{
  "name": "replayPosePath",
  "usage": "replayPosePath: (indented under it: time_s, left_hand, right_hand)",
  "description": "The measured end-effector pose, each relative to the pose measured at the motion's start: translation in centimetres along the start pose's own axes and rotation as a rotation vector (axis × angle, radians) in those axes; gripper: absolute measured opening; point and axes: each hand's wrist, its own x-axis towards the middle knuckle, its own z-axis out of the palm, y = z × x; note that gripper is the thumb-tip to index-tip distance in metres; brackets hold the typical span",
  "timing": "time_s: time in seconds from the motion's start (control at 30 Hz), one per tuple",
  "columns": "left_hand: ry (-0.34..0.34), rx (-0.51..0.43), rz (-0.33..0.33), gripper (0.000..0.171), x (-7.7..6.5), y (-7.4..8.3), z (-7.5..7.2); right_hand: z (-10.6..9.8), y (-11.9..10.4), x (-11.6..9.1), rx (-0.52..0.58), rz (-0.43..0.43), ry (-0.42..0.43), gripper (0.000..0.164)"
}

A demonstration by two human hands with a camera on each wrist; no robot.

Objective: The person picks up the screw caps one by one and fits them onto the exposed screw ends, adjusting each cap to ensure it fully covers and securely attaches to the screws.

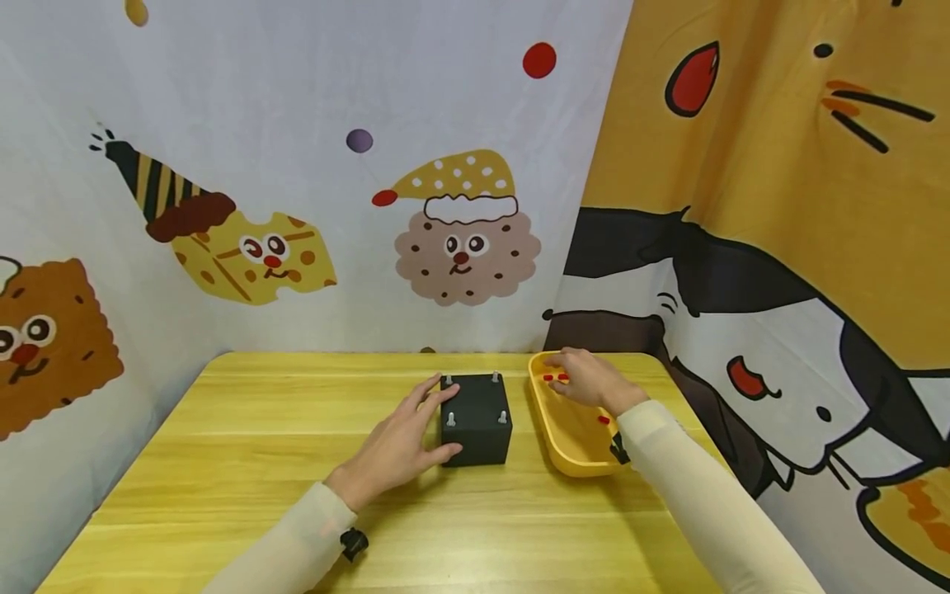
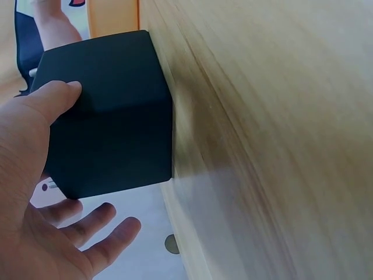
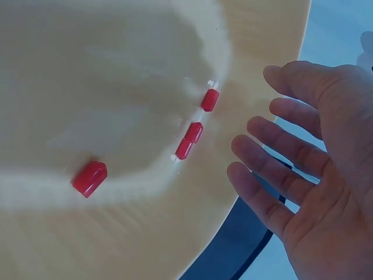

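A black box stands on the table, with several small pale upright pegs at the corners of its top. My left hand holds the box from its left side. In the left wrist view its thumb presses one face, while several other fingers spread apart behind. My right hand is over the far end of a yellow tray, fingers loosely extended and holding nothing. Small red caps lie in the tray, several of them near its curved edge below the right fingers.
The light wood table spreads left and in front of the box. The tray's raised rim stands to the right of the box, a small gap between them. Printed cloth hangs behind and at the sides of the table.
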Motion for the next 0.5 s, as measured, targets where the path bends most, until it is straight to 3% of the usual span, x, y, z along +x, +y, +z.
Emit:
replayPosePath:
  time_s: [0.5]
  left_hand:
    - [-0.006,-0.028,-0.009,0.097,0.0,-0.1,0.1]
  right_hand:
    - [0.5,0.2,1.1,0.016,0.004,-0.042,0.048]
